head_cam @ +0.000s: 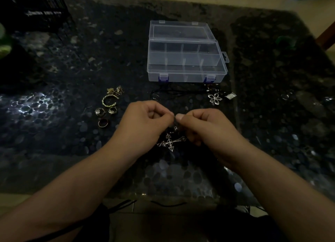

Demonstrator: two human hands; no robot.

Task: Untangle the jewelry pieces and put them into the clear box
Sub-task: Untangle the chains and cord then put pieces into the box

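At the centre of the frame both forearms reach in from the lower corners, the left hand (145, 122) and right hand (206, 127) meeting fingertip to fingertip, each grip pinched tight on a dark cord above the cross pendant (171, 142), below the open clear box (186, 58) on the table (72, 69).

Both hands on a cross pendant, dim light.
Left hand (145, 122) and right hand (204, 127) pinch what seems a dark cord; cross pendant (171, 142) dangles below, clear box (186, 74) open beyond.
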